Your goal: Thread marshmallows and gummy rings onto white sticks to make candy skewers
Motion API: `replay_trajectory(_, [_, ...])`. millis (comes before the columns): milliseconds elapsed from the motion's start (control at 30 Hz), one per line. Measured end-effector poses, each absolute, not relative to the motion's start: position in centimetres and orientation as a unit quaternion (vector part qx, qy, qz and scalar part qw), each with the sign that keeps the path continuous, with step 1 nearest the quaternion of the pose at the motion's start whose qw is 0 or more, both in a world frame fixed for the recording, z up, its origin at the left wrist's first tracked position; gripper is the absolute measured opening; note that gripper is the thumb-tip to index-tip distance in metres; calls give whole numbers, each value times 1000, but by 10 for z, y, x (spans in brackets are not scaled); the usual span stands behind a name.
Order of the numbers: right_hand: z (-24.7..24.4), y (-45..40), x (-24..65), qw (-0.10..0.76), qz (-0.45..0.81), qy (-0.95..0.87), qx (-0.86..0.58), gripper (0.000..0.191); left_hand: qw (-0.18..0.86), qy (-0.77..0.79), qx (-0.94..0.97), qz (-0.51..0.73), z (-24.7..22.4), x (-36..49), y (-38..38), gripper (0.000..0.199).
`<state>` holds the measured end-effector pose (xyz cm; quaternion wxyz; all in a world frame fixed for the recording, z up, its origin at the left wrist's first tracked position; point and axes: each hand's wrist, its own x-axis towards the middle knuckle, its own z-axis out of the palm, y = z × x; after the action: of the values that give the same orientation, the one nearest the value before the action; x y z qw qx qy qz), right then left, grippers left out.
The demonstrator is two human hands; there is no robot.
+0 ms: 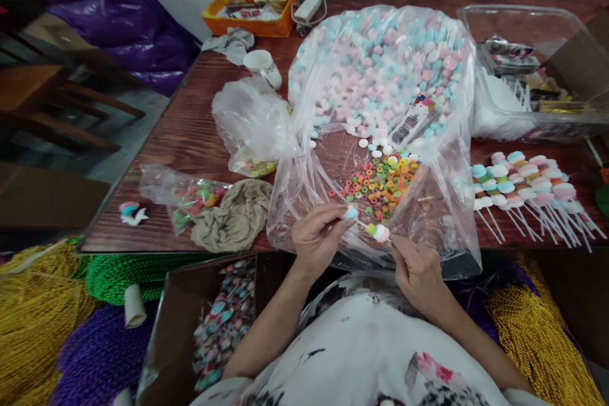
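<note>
My left hand (pixel 318 233) pinches a small blue, white and pink marshmallow (pixel 351 212) at the tip of a thin white stick. Thumb and finger of my right hand (pixel 421 271) are closed on that candy skewer (pixel 378 232), near its lower end. A pink-and-white marshmallow and yellow-green rings are threaded along it. Just beyond my hands, many colourful ring candies (pixel 385 184) lie loose on the clear plastic bag (pixel 442 203). Behind them, the bag holds a large heap of pastel marshmallows (pixel 380 70), with printed packets (pixel 413 120) on top.
Finished-looking candy skewers (pixel 533 184) lie stacked at right, near a clear plastic tub (pixel 537 117). At left are a grey-brown cloth (pixel 233 216), bagged ring candies (pixel 197 200) and a white cup (pixel 263 68). An open carton (pixel 166 336) stands below the table edge.
</note>
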<state>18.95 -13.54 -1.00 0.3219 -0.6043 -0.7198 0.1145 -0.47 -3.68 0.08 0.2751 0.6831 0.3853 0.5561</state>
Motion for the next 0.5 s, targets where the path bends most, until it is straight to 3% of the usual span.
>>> replay_trajectory(133, [-9,-135,185,295,105,-730,-607,24,150,355,762,521,1,-7,-39,25])
replay_trajectory(267, [-9,-135,182,306,113,-739,-589,27,105,344,789,498,-2,-8,-41,23])
replay_trajectory(367, [-8,-134,181,326,109,-737,-582,27,104,343,796,488,-3,-8,-42,23])
replay_trajectory(500, [-10,-131,178,347,108,-740,-566,28,184,382,744,516,-8,-6,-42,16])
